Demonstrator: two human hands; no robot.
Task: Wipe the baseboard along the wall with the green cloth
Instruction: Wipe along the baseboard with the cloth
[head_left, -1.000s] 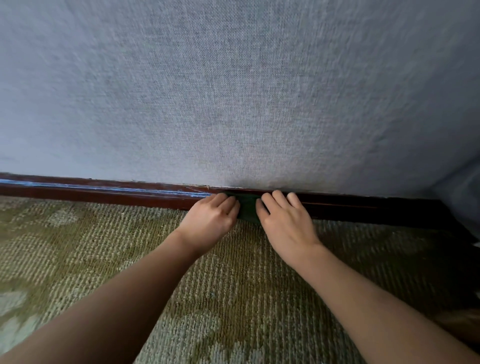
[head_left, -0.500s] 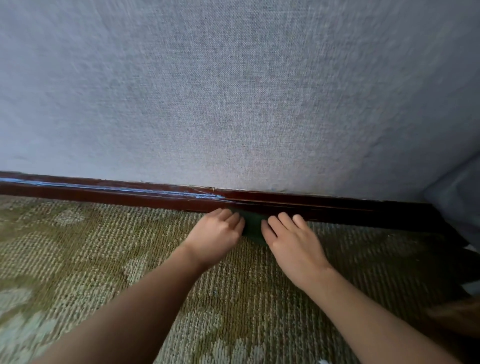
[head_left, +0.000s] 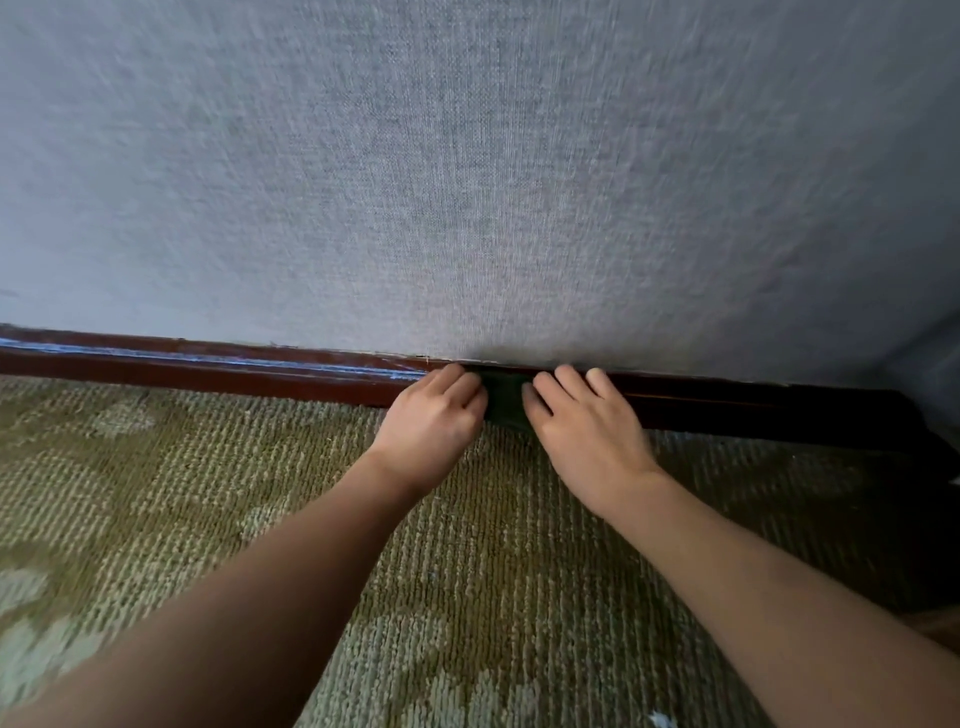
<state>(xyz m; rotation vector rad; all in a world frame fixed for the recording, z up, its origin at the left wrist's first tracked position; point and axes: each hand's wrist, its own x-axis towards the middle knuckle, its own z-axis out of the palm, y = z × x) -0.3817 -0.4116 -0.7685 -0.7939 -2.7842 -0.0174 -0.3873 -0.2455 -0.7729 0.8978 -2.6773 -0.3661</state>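
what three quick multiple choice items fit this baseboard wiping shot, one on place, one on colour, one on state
1. Where is the green cloth?
A) against the baseboard, between the left hand and the right hand
B) far from both hands
C) held up in the air

2. What colour is the baseboard?
A) white
B) dark reddish brown
C) yellow

3. How do the left hand's fingers lie?
A) spread wide and flat
B) lifted clear of the cloth
C) curled at the cloth's edge

Answers:
1 A: a dark green patch shows on the board between the two hands.
2 B: the strip under the grey wall is glossy red-brown.
3 C: the knuckles bend at the cloth's left edge.
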